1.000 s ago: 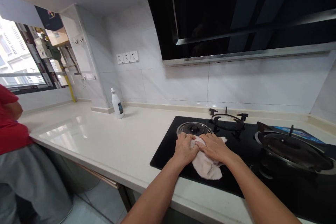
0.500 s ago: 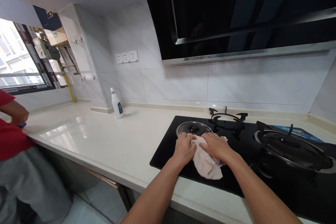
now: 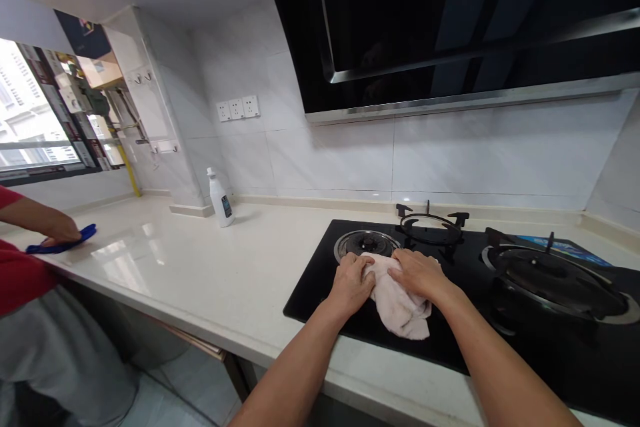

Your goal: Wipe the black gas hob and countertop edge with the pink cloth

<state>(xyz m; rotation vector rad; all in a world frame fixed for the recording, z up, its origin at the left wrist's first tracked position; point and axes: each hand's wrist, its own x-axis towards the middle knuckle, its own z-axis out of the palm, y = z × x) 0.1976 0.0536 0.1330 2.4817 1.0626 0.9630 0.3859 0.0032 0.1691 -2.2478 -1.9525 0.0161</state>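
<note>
Both my hands rest on a crumpled white cloth (image 3: 403,310) lying on the black glass hob (image 3: 315,287), just in front of its left burner (image 3: 367,243). My left hand (image 3: 351,284) has its fingers curled into the cloth's left side. My right hand (image 3: 419,274) presses down on the cloth's top with fingers bent over it. A loose black pan support (image 3: 431,227) sits on the glass behind my right hand.
A dark pan (image 3: 553,280) sits on the right burner. A white bottle (image 3: 221,197) stands by the wall on the cream counter (image 3: 200,267). At far left another person in red holds a blue cloth (image 3: 63,241) on the counter. The black hood (image 3: 450,20) hangs overhead.
My hands and the white cloth shifted slightly right on the hob. The other person's hand reached forward onto the counter with a blue cloth.
</note>
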